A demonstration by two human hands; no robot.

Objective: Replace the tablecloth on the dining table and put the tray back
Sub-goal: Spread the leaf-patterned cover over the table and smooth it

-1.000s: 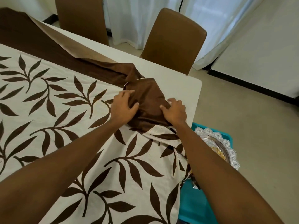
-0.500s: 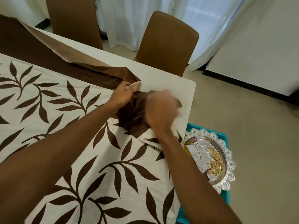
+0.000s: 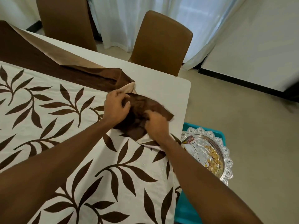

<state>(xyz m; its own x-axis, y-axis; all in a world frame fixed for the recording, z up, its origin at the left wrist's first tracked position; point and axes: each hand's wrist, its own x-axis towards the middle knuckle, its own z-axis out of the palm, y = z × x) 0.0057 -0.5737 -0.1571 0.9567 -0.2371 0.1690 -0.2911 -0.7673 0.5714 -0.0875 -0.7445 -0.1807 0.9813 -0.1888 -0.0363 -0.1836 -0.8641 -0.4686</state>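
**Gripped at the corner**

The dining table (image 3: 161, 81) bears the leaf-print tablecloth (image 3: 56, 126); the brown cloth (image 3: 150, 105) lies bunched near its corner; the silver tray (image 3: 229, 159) sits lower, beside the table; the left hand (image 3: 115, 109) pinches the brown cloth, the right hand (image 3: 156, 125) clutches it.

We see only bare skin on this person: the left forearm (image 3: 64, 152) and the right forearm (image 3: 194, 167) are uncovered from the lower frame edge to the wrists, both long and lean. The left hand (image 3: 115, 109) has bare fingers and a short, trimmed thumbnail. The right hand (image 3: 156, 125) is slightly blurred; we make out its bare back and knuckles, its nails hidden.
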